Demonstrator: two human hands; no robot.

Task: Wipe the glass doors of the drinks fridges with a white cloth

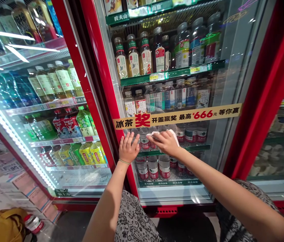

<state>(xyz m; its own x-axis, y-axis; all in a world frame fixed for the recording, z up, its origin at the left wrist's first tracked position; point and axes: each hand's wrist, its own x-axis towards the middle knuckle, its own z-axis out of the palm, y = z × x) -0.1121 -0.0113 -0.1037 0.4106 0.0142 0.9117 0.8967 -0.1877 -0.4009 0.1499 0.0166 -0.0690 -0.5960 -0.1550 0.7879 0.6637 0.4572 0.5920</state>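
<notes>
My left hand [129, 148] lies with spread fingers against the red frame and glass edge of a drinks fridge door [157, 193]. A thin band circles that wrist. Just to its right, my right hand [167, 143] presses a folded white cloth or tissue [174, 134] against the glass, fingers bent over it. Both hands are just below a beige banner sticker [177, 117] with red and black characters that crosses the door. Behind the glass, several water bottles with red labels [153, 169] stand on the lower shelves, partly hidden by my hands.
On the left stands another lit fridge [81, 134] full of bottled drinks. Stacked cartons [18, 185], a mustard-yellow backpack [4, 225] and a red-labelled bottle [33, 223] are at the lower left. A third red-framed fridge [255, 127] borders the right side.
</notes>
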